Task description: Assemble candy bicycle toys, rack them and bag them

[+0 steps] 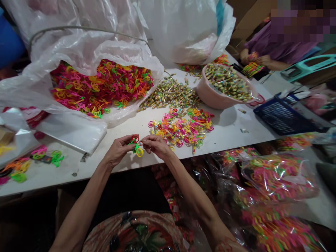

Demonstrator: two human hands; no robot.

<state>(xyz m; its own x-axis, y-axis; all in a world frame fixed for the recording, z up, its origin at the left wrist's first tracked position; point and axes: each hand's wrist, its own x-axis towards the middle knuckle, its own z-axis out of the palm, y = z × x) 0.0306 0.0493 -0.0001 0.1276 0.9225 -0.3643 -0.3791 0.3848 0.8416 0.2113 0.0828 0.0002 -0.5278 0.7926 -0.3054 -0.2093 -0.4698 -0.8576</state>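
Note:
Above the table's front edge, my left hand (119, 150) is closed on a few small coloured plastic toys (137, 149) in red, green and yellow. From the other side my right hand (157, 145) meets them, fingertips pinched on a small pale piece whose kind is too small to make out. Right beyond my right hand lies a loose pile of plastic toys (183, 127), pink, yellow and red, some with small patterned tubes on them. Behind that pile spreads a heap of little patterned tubes (173, 92).
A large clear plastic bag (131, 111) holds many coloured toys at the left. A pink basin (214, 96) of tubes stands at the back right, near a blue basket (275, 117). Filled bags (280, 175) lie lower right. Another person's hands (262, 60) work at far right.

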